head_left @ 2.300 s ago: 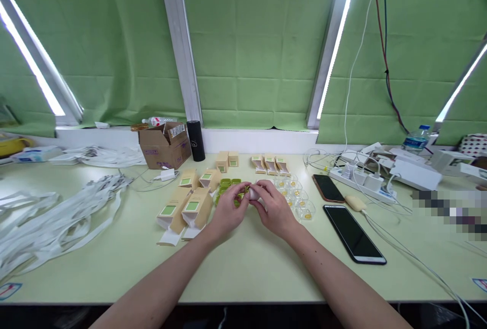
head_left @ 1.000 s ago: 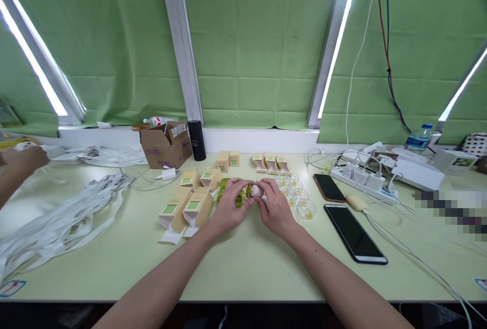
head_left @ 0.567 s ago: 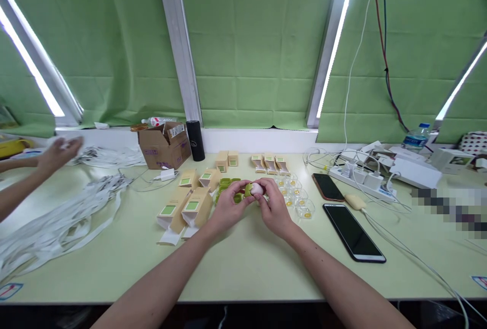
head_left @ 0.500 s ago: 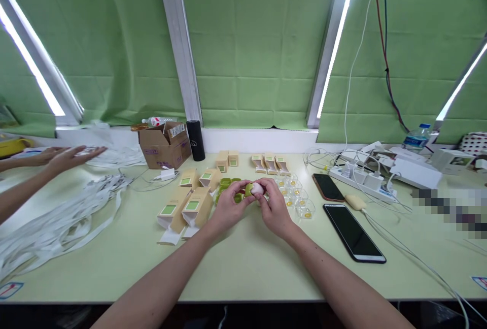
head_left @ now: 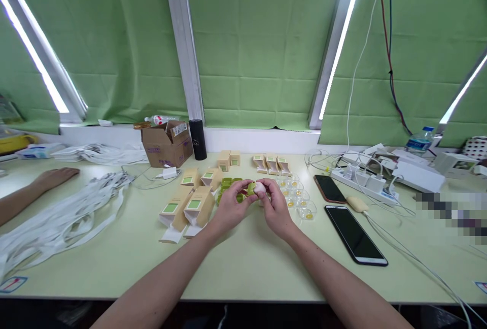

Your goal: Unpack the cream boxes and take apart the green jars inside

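Over the middle of the table, my left hand (head_left: pixel 236 198) is closed round a small green container (head_left: pixel 251 188), pinched between thumb and fingers. My right hand (head_left: pixel 276 206) grips a pale pink rounded piece (head_left: pixel 259 188) that sits against the green one; whether the two are joined I cannot tell. Behind my left hand, partly hidden, is a group of green containers (head_left: pixel 227 182). Several clear plastic cups with yellow spots (head_left: pixel 306 210) stand to the right of my right hand. To the left lie open cardboard boxes with green labels (head_left: pixel 200 203).
Small boxes (head_left: pixel 224 160) and open ones (head_left: pixel 271 163) stand farther back. At right are two phones (head_left: pixel 355 234) (head_left: pixel 327 188), a power strip (head_left: pixel 365 182) and cables. A brown carton (head_left: pixel 167 149), black cylinder (head_left: pixel 197 138) and white straps (head_left: pixel 76 217) are left, near another person's hand (head_left: pixel 59 176).
My hands stay together on the green and pink pieces, which have turned slightly. At left, the other person's raised hands have drawn back; one now lies low over the table. The view has shifted slightly.
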Motion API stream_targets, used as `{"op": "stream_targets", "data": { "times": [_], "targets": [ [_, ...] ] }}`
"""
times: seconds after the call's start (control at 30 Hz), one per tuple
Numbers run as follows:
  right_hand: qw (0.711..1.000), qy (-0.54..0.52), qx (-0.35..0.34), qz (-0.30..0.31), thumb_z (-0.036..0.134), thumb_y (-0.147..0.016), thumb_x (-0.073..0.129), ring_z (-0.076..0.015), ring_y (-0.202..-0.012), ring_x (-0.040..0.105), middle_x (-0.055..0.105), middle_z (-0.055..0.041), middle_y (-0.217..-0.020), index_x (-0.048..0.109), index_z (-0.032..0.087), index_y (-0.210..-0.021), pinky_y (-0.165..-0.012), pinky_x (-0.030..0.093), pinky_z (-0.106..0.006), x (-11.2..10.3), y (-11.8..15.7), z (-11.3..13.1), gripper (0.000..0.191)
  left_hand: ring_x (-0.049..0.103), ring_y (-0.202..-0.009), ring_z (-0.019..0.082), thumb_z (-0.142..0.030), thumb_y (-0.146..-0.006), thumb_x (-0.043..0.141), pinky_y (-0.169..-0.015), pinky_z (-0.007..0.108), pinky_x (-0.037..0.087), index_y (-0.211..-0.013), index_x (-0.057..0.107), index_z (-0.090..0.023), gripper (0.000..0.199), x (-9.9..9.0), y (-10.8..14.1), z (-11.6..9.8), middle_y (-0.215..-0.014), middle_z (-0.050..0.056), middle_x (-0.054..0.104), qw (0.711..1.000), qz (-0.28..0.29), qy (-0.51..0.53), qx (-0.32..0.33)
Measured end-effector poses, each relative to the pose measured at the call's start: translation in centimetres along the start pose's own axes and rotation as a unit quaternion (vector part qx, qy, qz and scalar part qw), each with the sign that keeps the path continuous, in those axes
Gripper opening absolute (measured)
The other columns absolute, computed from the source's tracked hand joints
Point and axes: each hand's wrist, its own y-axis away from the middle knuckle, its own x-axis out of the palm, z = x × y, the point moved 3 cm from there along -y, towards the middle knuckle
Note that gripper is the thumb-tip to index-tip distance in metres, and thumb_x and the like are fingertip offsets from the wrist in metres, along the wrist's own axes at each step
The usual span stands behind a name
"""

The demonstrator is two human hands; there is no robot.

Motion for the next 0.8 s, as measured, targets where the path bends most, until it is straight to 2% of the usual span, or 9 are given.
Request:
{"op": "stream_targets", "data": {
  "times": [0.07,0.13,0.23,0.33,0.47,0.53,0.7,0.8],
  "targets": [
    [0.999,-0.037,0.030,-0.026,0.051,-0.103,0.053,-0.0229,-0.104,0.063,0.067,-0.0083,-0.114,0.060,0.024,-0.119,-0.093,0.051,-0.039,-0.4,-0.2,-0.4,0.033,0.073,-0.105,0.025,-0.044,-0.087,0.073,-0.095,0.041,0.059,-0.122,0.069,-0.020,0.042,-0.2,-0.2,0.5,-0.121,0.011,0.075,1.000,-0.008,0.007,-0.011],
    [0.990,-0.100,0.067,-0.079,0.056,-0.099,0.059,-0.0226,-0.103,0.065,0.070,-0.0074,-0.112,0.061,0.024,-0.121,-0.093,0.052,-0.039,-1.1,-0.6,-1.0,0.039,0.074,-0.105,0.026,-0.046,-0.086,0.074,-0.094,0.043,0.061,-0.124,0.068,-0.019,0.046,-0.6,-0.4,1.2,-0.122,0.013,0.075,0.999,-0.019,0.021,-0.034],
    [0.953,-0.242,0.118,-0.136,0.061,-0.090,0.071,-0.0214,-0.094,0.069,0.074,-0.0052,-0.100,0.065,0.024,-0.117,-0.086,0.055,-0.037,-2.1,-1.5,-2.1,0.046,0.073,-0.110,0.028,-0.049,-0.085,0.075,-0.094,0.044,0.061,-0.127,0.066,-0.017,0.053,-1.1,-0.7,2.1,-0.125,0.015,0.074,0.997,-0.032,0.043,-0.060],
    [0.907,-0.367,0.164,-0.126,0.058,-0.081,0.082,-0.0212,-0.090,0.071,0.075,-0.0046,-0.093,0.070,0.023,-0.101,-0.077,0.055,-0.035,-2.5,-2.1,-3.1,0.042,0.072,-0.113,0.028,-0.049,-0.086,0.075,-0.098,0.044,0.060,-0.128,0.066,-0.017,0.054,-1.1,-0.8,2.2,-0.126,0.014,0.074,0.997,-0.039,0.053,-0.050],
    [0.859,-0.456,0.210,-0.100,0.049,-0.076,0.089,-0.0216,-0.089,0.072,0.075,-0.0032,-0.090,0.072,0.023,-0.091,-0.071,0.055,-0.033,-2.3,-2.1,-3.4,0.035,0.073,-0.111,0.027,-0.049,-0.086,0.075,-0.097,0.043,0.061,-0.126,0.067,-0.018,0.051,-0.7,-0.6,2.0,-0.125,0.014,0.074,0.996,-0.040,0.059,-0.044],
    [0.850,-0.472,0.217,-0.084,0.047,-0.077,0.089,-0.0215,-0.089,0.072,0.076,-0.0031,-0.093,0.073,0.023,-0.091,-0.071,0.055,-0.032,-2.1,-2.0,-3.0,0.032,0.073,-0.110,0.027,-0.049,-0.086,0.075,-0.097,0.043,0.061,-0.127,0.067,-0.017,0.052,-0.7,-0.5,2.0,-0.126,0.014,0.073,0.996,-0.046,0.061,-0.050],
    [0.850,-0.475,0.223,-0.042,0.047,-0.079,0.087,-0.0232,-0.099,0.073,0.077,-0.0023,-0.106,0.072,0.027,-0.102,-0.078,0.057,-0.035,-1.7,-1.8,-1.8,0.034,0.073,-0.108,0.028,-0.053,-0.084,0.076,-0.090,0.042,0.063,-0.127,0.067,-0.017,0.056,-0.9,-0.5,2.1,-0.126,0.015,0.073,0.993,-0.060,0.072,-0.065],
    [0.854,-0.469,0.223,-0.040,0.043,-0.076,0.091,-0.0218,-0.097,0.074,0.076,0.0003,-0.100,0.071,0.030,-0.107,-0.081,0.058,-0.035,-1.5,-1.7,-1.3,0.039,0.072,-0.110,0.028,-0.053,-0.084,0.077,-0.091,0.042,0.063,-0.126,0.068,-0.018,0.056,-0.9,-0.6,2.2,-0.127,0.015,0.073,0.993,-0.063,0.077,-0.071]
  ]
}}
